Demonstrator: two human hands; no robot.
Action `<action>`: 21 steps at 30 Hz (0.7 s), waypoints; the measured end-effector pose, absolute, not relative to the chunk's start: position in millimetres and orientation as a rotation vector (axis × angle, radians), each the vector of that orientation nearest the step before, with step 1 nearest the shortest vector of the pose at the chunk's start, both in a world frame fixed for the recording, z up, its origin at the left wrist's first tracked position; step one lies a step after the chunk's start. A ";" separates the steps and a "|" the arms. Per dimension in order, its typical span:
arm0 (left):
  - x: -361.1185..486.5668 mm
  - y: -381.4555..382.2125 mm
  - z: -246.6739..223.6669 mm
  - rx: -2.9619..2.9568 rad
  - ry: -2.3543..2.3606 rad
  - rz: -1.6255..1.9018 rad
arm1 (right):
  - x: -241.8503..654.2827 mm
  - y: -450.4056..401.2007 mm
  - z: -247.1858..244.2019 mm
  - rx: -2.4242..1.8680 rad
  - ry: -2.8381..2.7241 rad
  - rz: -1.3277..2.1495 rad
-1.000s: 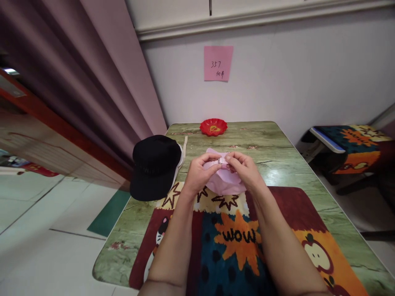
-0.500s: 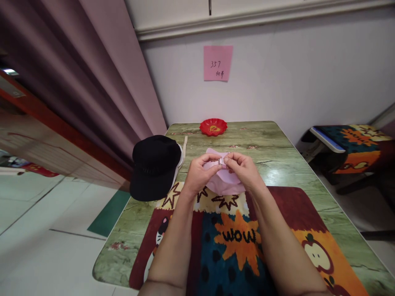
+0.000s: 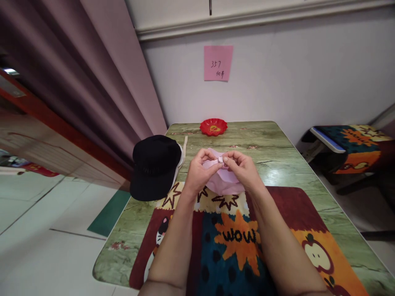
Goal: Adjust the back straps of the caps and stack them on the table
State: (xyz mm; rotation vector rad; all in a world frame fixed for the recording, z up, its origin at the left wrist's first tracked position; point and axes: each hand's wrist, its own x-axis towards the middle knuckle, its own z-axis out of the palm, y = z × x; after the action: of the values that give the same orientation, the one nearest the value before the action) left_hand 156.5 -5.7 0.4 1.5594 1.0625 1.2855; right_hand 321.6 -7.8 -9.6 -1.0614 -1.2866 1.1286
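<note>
The pink cloth (image 3: 226, 183) is thin, soft and matt, with a rounded near edge and shallow folds. It is at the middle of the table (image 3: 296, 164), over the mat's far edge. A small, shiny, squarish metal buckle (image 3: 220, 159) shows at its far part. The cloth's near edge bulges toward the person; its long axis is hard to tell under the fingers.

The left hand (image 3: 198, 169) pinches the buckle from the left; the right hand (image 3: 246, 167) pinches the cloth just right of it. Both hide much of the far part.

To the left sits a black cap (image 3: 156, 164), brim near, over something pale. A glossy red scalloped dish (image 3: 213, 127) stands beyond. The printed mat (image 3: 285, 205) lies nearer, under the forearms.
</note>
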 end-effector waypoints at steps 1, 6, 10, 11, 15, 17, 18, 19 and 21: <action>156.5 -6.0 1.2 1.575 1.064 1.282 | 321.7 -8.1 -9.2 -1.060 -1.287 1.129; 157.6 -7.7 3.7 1.599 1.069 1.271 | 323.6 -10.1 -7.6 -1.012 -1.336 1.131; 157.6 -7.7 2.2 1.568 1.073 1.290 | 326.1 -10.7 -7.4 -0.970 -1.424 1.119; 157.6 -7.6 1.8 1.565 1.073 1.293 | 326.4 -10.5 -7.4 -0.965 -1.453 1.095; 158.3 -7.1 1.0 1.559 1.071 1.305 | 326.3 -10.0 -7.9 -0.992 -1.528 0.960; 158.3 -6.6 0.7 1.552 1.087 1.327 | 325.9 -10.2 -8.2 -1.022 -1.529 0.942; 158.0 -6.3 0.6 1.552 1.102 1.342 | 325.8 -10.4 -8.3 -1.033 -1.527 0.946; 157.5 -6.0 0.5 1.555 1.118 1.355 | 325.6 -10.6 -8.4 -1.040 -1.526 0.954; 155.4 -5.1 0.7 1.571 1.148 1.373 | 325.5 -10.8 -8.7 -1.044 -1.524 0.972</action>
State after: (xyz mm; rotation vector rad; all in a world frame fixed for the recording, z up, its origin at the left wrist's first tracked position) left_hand 155.4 -5.1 0.7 1.5712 1.1478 1.3728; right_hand 325.5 -10.8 -8.7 -1.0438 -1.5242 0.9725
